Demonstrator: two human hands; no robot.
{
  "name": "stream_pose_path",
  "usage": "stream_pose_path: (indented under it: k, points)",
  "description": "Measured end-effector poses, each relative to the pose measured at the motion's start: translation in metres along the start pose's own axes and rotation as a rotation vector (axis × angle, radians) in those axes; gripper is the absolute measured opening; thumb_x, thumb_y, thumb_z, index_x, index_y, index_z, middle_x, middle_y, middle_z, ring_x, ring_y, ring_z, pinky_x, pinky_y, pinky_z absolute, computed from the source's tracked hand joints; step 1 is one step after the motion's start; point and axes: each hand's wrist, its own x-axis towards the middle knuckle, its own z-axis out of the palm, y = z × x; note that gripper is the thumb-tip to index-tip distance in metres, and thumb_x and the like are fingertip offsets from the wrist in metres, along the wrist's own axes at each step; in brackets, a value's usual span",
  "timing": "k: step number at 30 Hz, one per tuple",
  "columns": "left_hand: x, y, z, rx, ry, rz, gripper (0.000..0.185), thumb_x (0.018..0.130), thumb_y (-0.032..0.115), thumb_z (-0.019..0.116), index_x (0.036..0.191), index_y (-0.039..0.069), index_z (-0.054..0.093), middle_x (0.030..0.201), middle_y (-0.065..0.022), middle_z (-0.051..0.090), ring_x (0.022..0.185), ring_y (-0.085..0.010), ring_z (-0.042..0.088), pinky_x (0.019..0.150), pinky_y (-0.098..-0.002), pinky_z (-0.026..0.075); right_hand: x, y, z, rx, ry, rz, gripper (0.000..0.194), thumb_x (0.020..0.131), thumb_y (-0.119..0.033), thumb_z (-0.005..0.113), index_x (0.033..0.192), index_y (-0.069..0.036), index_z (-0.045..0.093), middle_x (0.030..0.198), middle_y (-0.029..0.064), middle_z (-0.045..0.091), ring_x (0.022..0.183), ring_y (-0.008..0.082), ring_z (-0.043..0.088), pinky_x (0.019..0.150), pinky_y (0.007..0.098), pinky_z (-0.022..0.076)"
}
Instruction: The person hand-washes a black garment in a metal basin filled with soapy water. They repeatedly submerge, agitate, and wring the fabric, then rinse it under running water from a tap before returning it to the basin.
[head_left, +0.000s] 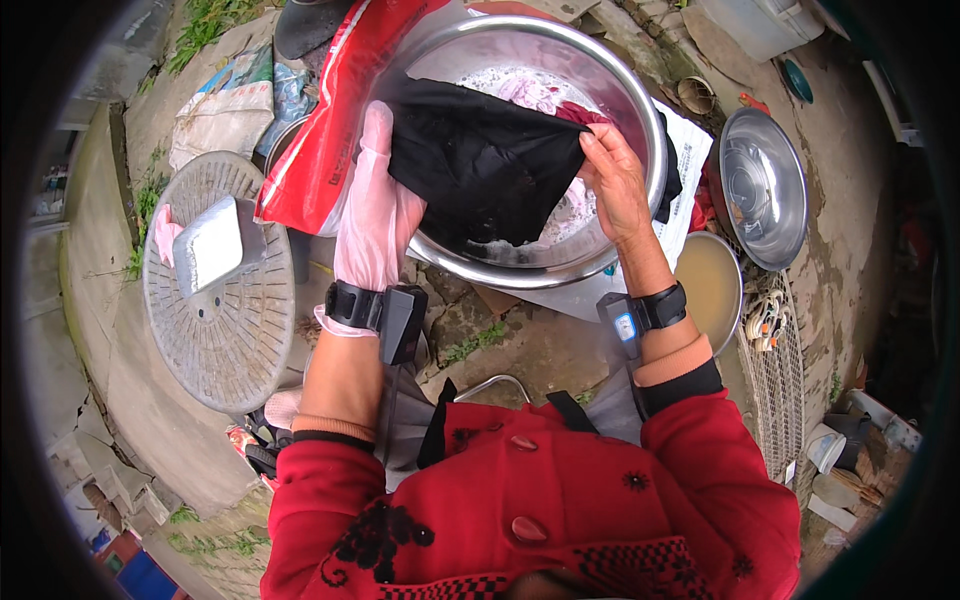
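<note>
A wet black cloth (487, 157) is stretched between my hands above a large steel basin (517, 277). My left hand (379, 195), in a thin pink glove, supports the cloth's left side; its thumb points up, and the cloth hides the other fingers. My bare right hand (615, 176) pinches the upper right corner between thumb and fingers. Inside the basin, pink cloth (529, 94) and dark red cloth (581, 114) lie in sudsy water. Both wrists wear black strapped devices.
A round grey stool top (217, 337) at left bears a metal box-like object (210, 244) and a pink piece. A red plastic sack (330, 150) touches the basin area. At right are a tilted steel basin (765, 187), a bowl of cloudy liquid (705, 289) and a wire rack (772, 397).
</note>
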Motion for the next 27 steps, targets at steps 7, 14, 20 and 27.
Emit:
stream_pose_path:
  k: [7,14,20,27]
  points:
    - [-0.009,-0.002,0.013,0.079,-0.03,-0.095,0.038,0.092,0.015,0.059,0.125,0.0,0.049,0.121,-0.0116,0.058,0.111,-0.0217,0.057,0.098,-0.0369,0.046,-0.005,-0.068,0.014,0.079,0.04,-0.308,0.012,0.094,-0.01,0.055,0.103,-0.002,0.056,0.093,0.0015,0.062,0.082,0.0056,0.058,0.075,0.0196,0.0469]
    - [-0.024,-0.001,0.02,0.11,-0.092,-0.224,0.042,0.089,0.017,0.063,0.123,-0.005,0.052,0.12,-0.0134,0.059,0.114,-0.0219,0.055,0.1,-0.0352,0.042,-0.019,-0.13,0.018,-0.127,0.079,-0.597,0.014,0.091,-0.007,0.06,0.102,0.001,0.06,0.088,0.0041,0.066,0.078,0.0061,0.06,0.071,0.0175,0.0481]
    - [-0.02,-0.001,0.014,0.368,0.081,-0.256,0.038,0.089,0.013,0.062,0.122,-0.004,0.053,0.12,-0.0129,0.059,0.114,-0.0207,0.054,0.102,-0.034,0.041,-0.014,-0.139,0.042,0.062,-0.017,-0.482,0.014,0.089,-0.004,0.06,0.101,0.001,0.06,0.089,0.0066,0.067,0.077,0.0091,0.064,0.071,0.0196,0.0505]
    - [-0.007,-0.008,0.002,-0.114,0.044,-0.261,0.038,0.086,-0.001,0.059,0.121,-0.008,0.048,0.118,-0.0183,0.059,0.112,-0.0283,0.057,0.1,-0.0405,0.045,-0.013,-0.12,0.04,-0.112,-0.244,-0.291,0.014,0.091,-0.008,0.06,0.102,0.0,0.059,0.086,0.0011,0.065,0.075,0.004,0.059,0.069,0.0162,0.0457]
